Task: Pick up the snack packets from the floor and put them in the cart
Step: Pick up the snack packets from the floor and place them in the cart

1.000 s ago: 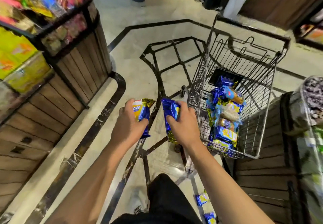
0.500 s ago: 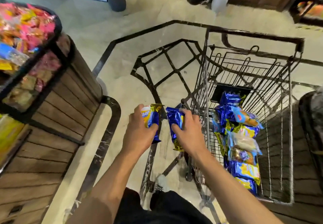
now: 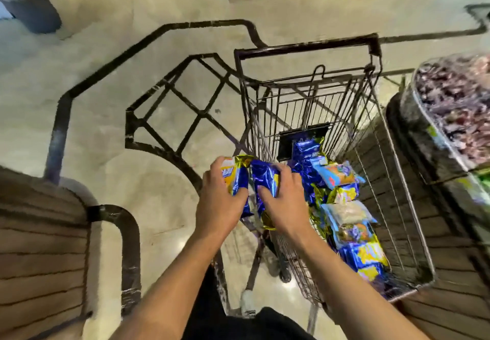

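**Hands Holding Two Snack Packets at the Cart's Left Wall**

Both hands are being held side by side at the centre of the view, each one grasping a snack packet. By the left hand (image 3: 217, 201) a blue and gold packet (image 3: 236, 178) is being gripped, with the thumb wrapped over its lower edge and the fingers curled behind it. By the right hand (image 3: 285, 201) a second blue packet (image 3: 263, 180) is being clutched, the fingers spread across its face and a gold end showing below the palm. The two packets are being kept just beside each other, almost touching, at the near left wall of the wire cart (image 3: 305, 50).

The cart is being seen at about 2 o'clock from the hands, its basket open at the top. A heap of snack packets (image 3: 347, 207) is lying inside it, running from the far end toward 4 o'clock along the basket floor. A wooden display stand (image 3: 39, 247) is being shown at 8 o'clock, and a clear bin of wrapped sweets (image 3: 456, 106) at 3 o'clock beyond the cart. The pale floor (image 3: 119, 74) with its black inlaid lines is spreading out toward 12 o'clock. Some motion blur is being seen throughout.
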`<state>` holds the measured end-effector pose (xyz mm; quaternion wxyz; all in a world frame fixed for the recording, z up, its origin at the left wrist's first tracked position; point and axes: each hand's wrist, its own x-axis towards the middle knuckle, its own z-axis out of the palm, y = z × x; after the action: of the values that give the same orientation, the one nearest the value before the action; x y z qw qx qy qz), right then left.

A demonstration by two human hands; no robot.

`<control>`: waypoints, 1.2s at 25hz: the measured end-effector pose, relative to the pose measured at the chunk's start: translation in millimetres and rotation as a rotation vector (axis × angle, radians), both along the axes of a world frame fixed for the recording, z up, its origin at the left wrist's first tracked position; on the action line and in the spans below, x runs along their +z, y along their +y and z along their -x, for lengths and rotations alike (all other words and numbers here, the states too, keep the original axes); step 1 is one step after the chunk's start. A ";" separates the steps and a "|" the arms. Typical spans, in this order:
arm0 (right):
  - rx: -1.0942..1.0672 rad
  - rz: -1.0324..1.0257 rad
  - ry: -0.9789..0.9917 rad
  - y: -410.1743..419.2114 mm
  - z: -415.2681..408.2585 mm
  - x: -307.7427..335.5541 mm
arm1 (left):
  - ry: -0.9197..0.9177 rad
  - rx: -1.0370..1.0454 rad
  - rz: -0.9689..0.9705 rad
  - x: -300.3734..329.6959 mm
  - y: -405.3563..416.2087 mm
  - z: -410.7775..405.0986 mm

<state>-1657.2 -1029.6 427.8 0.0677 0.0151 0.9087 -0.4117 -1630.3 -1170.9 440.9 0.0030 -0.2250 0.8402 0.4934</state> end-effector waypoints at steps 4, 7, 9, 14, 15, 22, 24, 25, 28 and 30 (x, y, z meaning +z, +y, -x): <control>-0.234 -0.013 0.037 -6.6 25.8 -7.1 | -0.007 -0.211 0.075 -9.4 -11.0 67.1; -0.389 -0.010 0.044 -3.4 43.0 -9.4 | -0.010 -0.370 0.093 -7.9 -3.2 109.1; -0.475 -0.033 0.047 3.9 56.9 -10.5 | 0.000 -0.467 0.085 -5.2 10.5 136.1; -0.676 -0.006 0.006 42.5 82.3 -22.0 | 0.011 -0.655 0.107 -10.9 63.9 188.9; -0.710 0.000 0.000 52.8 86.2 -25.6 | 0.007 -0.687 0.123 -14.7 76.8 197.4; -0.897 0.028 -0.065 126.5 115.8 -59.3 | -0.038 -0.887 0.218 -46.7 155.7 244.4; -0.965 0.025 -0.090 146.0 124.0 -68.6 | -0.045 -0.925 0.218 -57.6 175.8 257.4; -1.000 0.020 -0.104 154.5 128.6 -73.1 | -0.057 -0.943 0.224 -63.3 185.2 264.6; -1.110 0.014 -0.141 179.8 141.5 -92.5 | -0.100 -0.997 0.265 -88.1 211.5 290.8; -1.165 0.018 -0.176 193.3 147.9 -105.0 | -0.110 -1.046 0.293 -106.1 223.3 306.2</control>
<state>-1805.1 -836.4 322.8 -0.0944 0.5455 0.7380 -0.3859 -1936.5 -947.6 334.8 0.2607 0.1993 0.8986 0.2913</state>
